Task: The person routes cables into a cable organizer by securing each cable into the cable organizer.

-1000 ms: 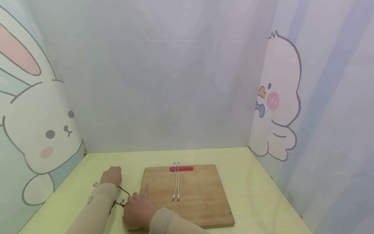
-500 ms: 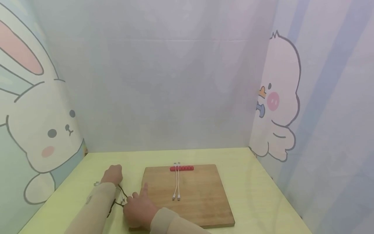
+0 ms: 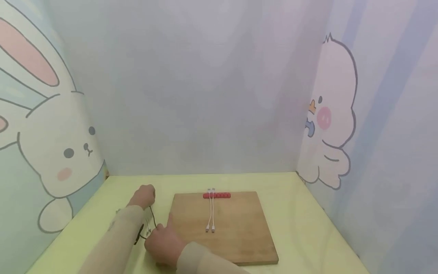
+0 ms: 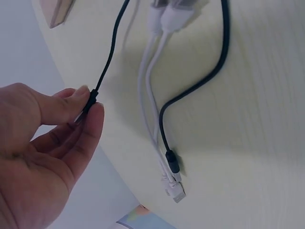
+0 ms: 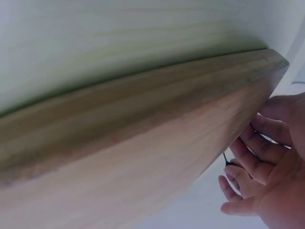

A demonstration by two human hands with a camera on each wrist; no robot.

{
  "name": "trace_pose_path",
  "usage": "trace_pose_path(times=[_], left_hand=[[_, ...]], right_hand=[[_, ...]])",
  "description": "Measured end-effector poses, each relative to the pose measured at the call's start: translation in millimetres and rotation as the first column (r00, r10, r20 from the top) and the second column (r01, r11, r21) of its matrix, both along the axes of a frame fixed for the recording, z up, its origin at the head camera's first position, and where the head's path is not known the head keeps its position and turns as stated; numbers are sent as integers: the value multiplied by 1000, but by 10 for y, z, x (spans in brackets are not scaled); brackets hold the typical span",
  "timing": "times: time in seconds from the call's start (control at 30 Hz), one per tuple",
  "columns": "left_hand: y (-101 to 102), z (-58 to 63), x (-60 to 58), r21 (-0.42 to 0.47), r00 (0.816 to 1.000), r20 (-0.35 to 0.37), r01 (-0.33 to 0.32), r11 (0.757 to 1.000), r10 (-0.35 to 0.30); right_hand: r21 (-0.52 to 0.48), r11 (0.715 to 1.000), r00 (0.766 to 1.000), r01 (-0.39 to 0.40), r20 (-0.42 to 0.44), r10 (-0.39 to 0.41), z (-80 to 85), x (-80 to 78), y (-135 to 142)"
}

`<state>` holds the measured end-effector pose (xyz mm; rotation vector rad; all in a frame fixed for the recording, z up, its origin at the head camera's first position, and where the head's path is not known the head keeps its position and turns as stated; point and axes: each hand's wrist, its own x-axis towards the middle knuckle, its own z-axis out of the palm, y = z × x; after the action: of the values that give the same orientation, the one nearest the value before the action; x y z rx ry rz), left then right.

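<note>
In the head view, my left hand (image 3: 143, 196) is beyond the left edge of the wooden board (image 3: 239, 228). Its thumb and fingers pinch one end of a black cable (image 4: 110, 52), clear in the left wrist view. The cable's other plug (image 4: 172, 162) lies on the table beside white cables (image 4: 147, 90). My right hand (image 3: 164, 243) is at the board's left edge, index finger stretched over the wood. The black cable runs up to this hand from both sides; whether its fingers grip the cable is hidden. Two white cables (image 3: 213, 213) hang from a red cable clip (image 3: 222, 195) on the board.
The pale yellow table (image 3: 297, 224) extends around the board. A grey curtain (image 3: 198, 114) closes off the back, with cartoon-printed side panels left and right. In the right wrist view, the board's thick edge (image 5: 143, 105) fills much of the frame.
My left hand has shifted slightly away and to the right, carrying the cable end. The black stretch between the hands looks straighter. My right hand stays nearly still, and the head view has turned slightly left.
</note>
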<state>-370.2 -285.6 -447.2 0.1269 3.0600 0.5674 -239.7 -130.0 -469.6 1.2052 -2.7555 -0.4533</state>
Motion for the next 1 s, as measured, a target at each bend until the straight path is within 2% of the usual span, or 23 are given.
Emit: trace_pose_path(times=[0.17,0.33,0.53,0.87,1.0], left_hand=[[37,75,-38,38,999,-36,3,999,-1],[98,96,-65,76,1000,-25,13,997,-11],[177,93,-120,128,1000,5,-7,992,6],[214,149,-141,164,1000,-15,-23,986,26],[256,172,-136,148,1000,-20,-15,989,19]], right_hand=[[73,996,995,-51,-87,57,-2,-57,57],[128,989,987,-67,-138,85,-2,-96,120],[117,988,961,-99,-247,126,-14,-145,235],[60,982,902,-178,-389,187,10,-207,393],[44,982,905,-184,-382,186,41,-212,404]])
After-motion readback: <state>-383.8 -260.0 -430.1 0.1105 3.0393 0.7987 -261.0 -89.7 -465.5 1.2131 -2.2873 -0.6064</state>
